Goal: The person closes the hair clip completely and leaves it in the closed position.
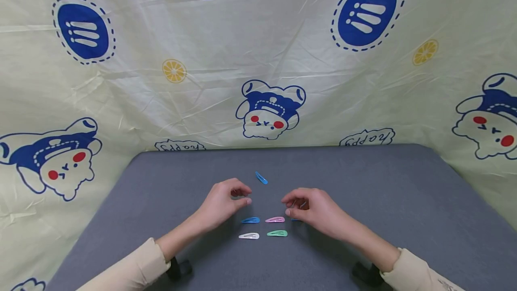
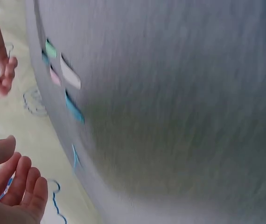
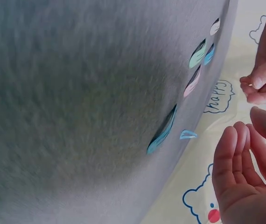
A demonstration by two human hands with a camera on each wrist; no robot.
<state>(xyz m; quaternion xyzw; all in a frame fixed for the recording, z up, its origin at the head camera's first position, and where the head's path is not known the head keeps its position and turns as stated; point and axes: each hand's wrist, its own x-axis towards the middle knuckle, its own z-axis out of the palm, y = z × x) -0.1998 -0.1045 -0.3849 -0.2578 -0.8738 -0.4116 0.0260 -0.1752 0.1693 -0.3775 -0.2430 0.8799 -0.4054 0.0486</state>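
Observation:
Several snap hair clips lie on the grey table (image 1: 169,192). In the head view a white clip (image 1: 248,236) and a green clip (image 1: 277,233) form the near row. Behind them are a blue clip (image 1: 250,220) and a pink clip (image 1: 275,219); a second blue clip (image 1: 296,219) is mostly hidden by my right hand (image 1: 317,208). Another blue clip (image 1: 261,178) lies farther back at a slant. My left hand (image 1: 222,201) hovers left of that one, fingers loosely bent, holding nothing. The right hand is empty too, its thumb and fingers apart in the right wrist view.
A pale printed cloth (image 1: 210,102) rises behind the table's far edge and hangs at both sides. Dark straps (image 1: 177,268) sit around both wrists below the light sleeves (image 1: 137,264).

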